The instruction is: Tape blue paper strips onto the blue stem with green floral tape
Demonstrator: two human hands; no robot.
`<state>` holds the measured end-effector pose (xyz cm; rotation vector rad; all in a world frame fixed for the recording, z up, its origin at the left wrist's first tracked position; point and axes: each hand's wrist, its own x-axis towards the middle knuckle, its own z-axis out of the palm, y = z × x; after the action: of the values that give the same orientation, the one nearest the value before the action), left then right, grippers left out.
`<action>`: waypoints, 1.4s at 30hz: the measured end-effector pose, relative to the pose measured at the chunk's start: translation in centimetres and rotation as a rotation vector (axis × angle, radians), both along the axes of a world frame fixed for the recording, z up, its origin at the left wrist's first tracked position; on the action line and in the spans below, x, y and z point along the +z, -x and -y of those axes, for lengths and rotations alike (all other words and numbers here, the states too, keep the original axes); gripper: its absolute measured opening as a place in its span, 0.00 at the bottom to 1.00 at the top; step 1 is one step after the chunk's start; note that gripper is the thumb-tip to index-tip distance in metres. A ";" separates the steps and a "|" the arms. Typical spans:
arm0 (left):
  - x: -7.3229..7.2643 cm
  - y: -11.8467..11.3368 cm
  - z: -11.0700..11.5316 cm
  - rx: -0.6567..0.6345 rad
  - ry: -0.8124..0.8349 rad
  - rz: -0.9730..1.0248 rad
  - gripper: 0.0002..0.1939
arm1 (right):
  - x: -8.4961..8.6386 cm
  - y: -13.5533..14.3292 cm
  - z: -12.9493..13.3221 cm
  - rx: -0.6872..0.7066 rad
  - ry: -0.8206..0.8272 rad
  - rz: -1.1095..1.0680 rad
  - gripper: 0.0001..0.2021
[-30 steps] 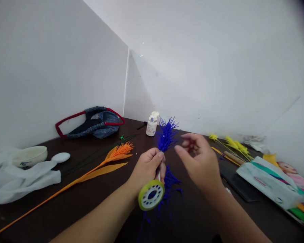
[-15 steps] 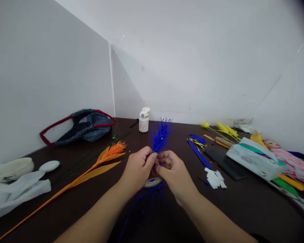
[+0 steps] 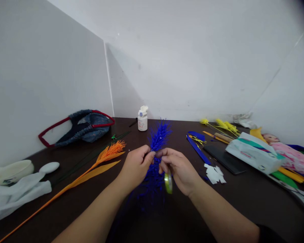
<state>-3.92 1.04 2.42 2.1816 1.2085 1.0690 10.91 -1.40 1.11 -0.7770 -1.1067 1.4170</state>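
A blue artificial wheat ear (image 3: 160, 135) points up and away from me at the middle of the table. Its base is pinched between the thumb and fingers of my left hand (image 3: 138, 165). Close beside it on the right, my right hand (image 3: 179, 168) has its fingers curled round a roll of clear yellowish tape (image 3: 168, 183), which hangs edge-on under the fingers. More blue bristly strands (image 3: 152, 184) show below and between the hands, partly covered by them.
An orange wheat stalk (image 3: 91, 167) lies on the left, near a bowl (image 3: 14, 172) and a denim bag (image 3: 88, 126). A white bottle (image 3: 142, 118) stands behind. To the right are blue strips (image 3: 199, 150), white paper pieces (image 3: 214, 174), a black phone-like slab (image 3: 224, 158) and a tissue pack (image 3: 253, 153).
The tape roll has swung from lying under both hands to hanging below my right hand. My right hand has shifted slightly right; the left keeps its pinch on the wheat ear.
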 end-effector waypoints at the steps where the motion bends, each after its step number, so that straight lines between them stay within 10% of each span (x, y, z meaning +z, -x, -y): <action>1: 0.0 0.0 0.0 -0.006 0.014 0.017 0.14 | -0.1 0.0 0.0 -0.014 -0.011 -0.013 0.05; 20: -0.8 -1.1 0.9 -0.429 0.736 0.757 0.16 | 0.5 0.9 0.5 -0.158 0.007 -0.091 0.06; 34: -0.5 -1.0 1.5 -0.402 0.584 0.454 0.18 | 0.5 1.8 0.6 -0.398 0.020 0.004 0.05; 42: -0.8 -0.6 1.1 -0.650 0.788 0.549 0.21 | 0.5 2.2 1.5 -0.109 0.075 -0.229 0.09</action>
<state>-3.29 -0.11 1.58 1.3622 0.4698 0.6649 8.67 -2.90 1.60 -0.6975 -0.8278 1.4220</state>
